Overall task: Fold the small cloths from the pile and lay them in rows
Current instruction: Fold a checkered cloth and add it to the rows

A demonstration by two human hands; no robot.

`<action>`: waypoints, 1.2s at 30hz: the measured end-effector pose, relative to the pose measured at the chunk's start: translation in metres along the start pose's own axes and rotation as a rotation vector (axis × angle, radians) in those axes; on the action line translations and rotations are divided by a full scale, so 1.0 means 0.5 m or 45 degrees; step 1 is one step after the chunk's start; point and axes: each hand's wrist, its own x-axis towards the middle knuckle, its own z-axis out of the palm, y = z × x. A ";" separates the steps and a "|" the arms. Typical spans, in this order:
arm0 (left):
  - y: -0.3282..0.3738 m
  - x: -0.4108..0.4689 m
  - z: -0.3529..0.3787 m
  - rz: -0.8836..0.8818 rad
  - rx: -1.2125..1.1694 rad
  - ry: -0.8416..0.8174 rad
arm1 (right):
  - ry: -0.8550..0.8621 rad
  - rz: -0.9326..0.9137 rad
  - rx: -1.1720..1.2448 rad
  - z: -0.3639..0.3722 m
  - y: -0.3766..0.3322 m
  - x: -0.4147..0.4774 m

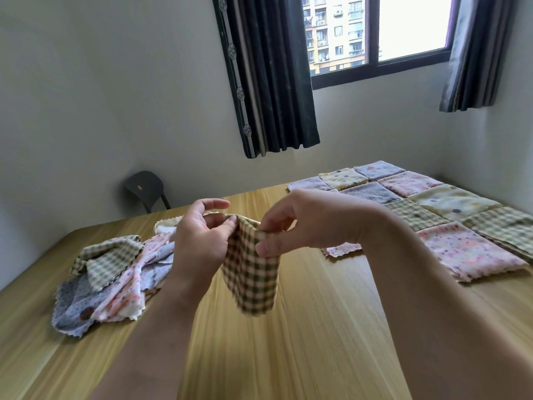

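Okay, head view: left hand [202, 241] and right hand [311, 223] both pinch top edge of one checked cloth [251, 281], hanging above table [302, 342], between pile [109, 281] and rows [470, 252]. Rows: at least ten folded cloths, flat. Pile count unclear. One chair [147, 189], tag unreadable. Two curtains [271, 76].

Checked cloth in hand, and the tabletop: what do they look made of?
The checked cloth looks like soft woven or microfibre fabric: matte, fuzzy, drooping limply. The tabletop looks like wood or wood-grain laminate, smooth, soft sheen; I can't tell which.
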 end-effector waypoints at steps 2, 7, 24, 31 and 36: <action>0.000 0.005 -0.007 -0.034 -0.030 0.019 | 0.021 0.063 -0.047 0.001 0.004 0.000; 0.002 0.006 -0.010 -0.070 -0.061 0.047 | 0.217 0.092 -0.092 0.003 0.014 0.012; -0.006 0.011 0.001 -0.100 -0.123 0.150 | 0.436 0.344 0.013 0.023 0.047 0.036; -0.018 0.015 0.013 -0.230 -0.240 0.127 | 0.669 0.397 0.674 0.033 0.056 0.060; -0.021 0.006 0.029 -0.412 -0.357 -0.009 | 0.686 0.407 0.768 0.037 0.048 0.063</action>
